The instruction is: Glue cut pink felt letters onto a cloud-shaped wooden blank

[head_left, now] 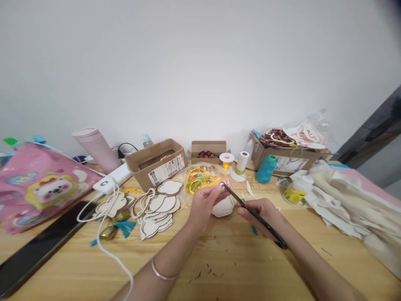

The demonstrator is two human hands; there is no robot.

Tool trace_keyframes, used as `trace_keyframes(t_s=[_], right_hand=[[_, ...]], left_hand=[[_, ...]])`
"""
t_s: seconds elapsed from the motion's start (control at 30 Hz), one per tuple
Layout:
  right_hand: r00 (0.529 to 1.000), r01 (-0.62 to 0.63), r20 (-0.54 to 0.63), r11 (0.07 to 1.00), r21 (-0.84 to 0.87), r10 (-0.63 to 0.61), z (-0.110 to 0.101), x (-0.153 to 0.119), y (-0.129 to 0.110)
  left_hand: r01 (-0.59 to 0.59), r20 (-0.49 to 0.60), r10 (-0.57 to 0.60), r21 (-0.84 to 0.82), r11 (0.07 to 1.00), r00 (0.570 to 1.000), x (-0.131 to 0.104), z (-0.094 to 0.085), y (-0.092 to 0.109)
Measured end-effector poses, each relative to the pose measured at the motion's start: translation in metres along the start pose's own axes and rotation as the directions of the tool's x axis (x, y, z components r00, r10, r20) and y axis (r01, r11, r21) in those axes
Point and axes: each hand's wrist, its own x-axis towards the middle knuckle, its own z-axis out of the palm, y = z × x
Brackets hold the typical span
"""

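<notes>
My left hand (203, 205) is closed, pinching a small pink-and-white piece (228, 183) between thumb and fingertips. A long, slim black tool (262, 221) lies slanted in my closed right hand (266, 211); its exact kind is unclear. The tool's far tip reaches the pink-and-white piece at my left fingertips. Below the hands, a pale scalloped cutout (223, 207) rests on the table, partly covered by my left hand. Tangled yellow and green cords (200, 179) lie just behind my left hand.
White cutouts (161, 205) are piled to the left, near an open cardboard box (156, 167). Teal thread (267, 169), a yellow spool (226, 161) and a yellow-labelled tub (295, 192) stand behind and right. A white cable (108, 246) crosses the left side; cream fabric (347, 205) covers the right.
</notes>
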Motion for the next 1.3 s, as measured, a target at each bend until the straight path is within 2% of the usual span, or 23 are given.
trace_keyframes(t_s=[0.4, 0.7, 0.83, 0.93, 1.03, 1.2, 1.3], right_hand=[[0.999, -0.012, 0.035, 1.0, 0.016, 0.011, -0.005, 0.0, 0.006], [0.998, 0.059, 0.013, 0.998, -0.034, -0.059, -0.007, 0.001, 0.009], [0.997, 0.076, 0.026, 0.997, -0.006, -0.076, -0.004, 0.003, 0.007], [0.996, 0.071, 0.054, 0.995, 0.074, -0.075, -0.001, 0.002, 0.005], [0.993, 0.072, 0.075, 0.972, 0.224, -0.091, 0.004, -0.001, 0.003], [0.985, 0.128, 0.048, 0.881, 0.456, -0.168, 0.007, -0.006, 0.002], [0.986, 0.15, -0.012, 0.855, 0.497, -0.166, 0.003, -0.007, 0.0]], left_hand=[[0.026, 0.002, -0.026, 0.083, 0.996, 1.0, 0.003, -0.004, 0.002], [0.034, 0.003, -0.034, 0.051, 0.998, 0.999, 0.003, -0.004, 0.004], [0.01, -0.045, -0.009, 0.017, 1.0, 0.999, 0.003, -0.003, 0.006], [-0.002, -0.096, -0.004, -0.061, 0.998, 0.995, 0.004, -0.003, 0.009], [-0.03, -0.131, 0.016, -0.107, 0.994, 0.991, 0.005, -0.005, 0.013], [-0.041, -0.117, 0.035, -0.052, 0.998, 0.993, 0.007, -0.009, 0.012], [-0.028, -0.082, 0.027, -0.014, 1.0, 0.996, 0.007, -0.008, 0.011]])
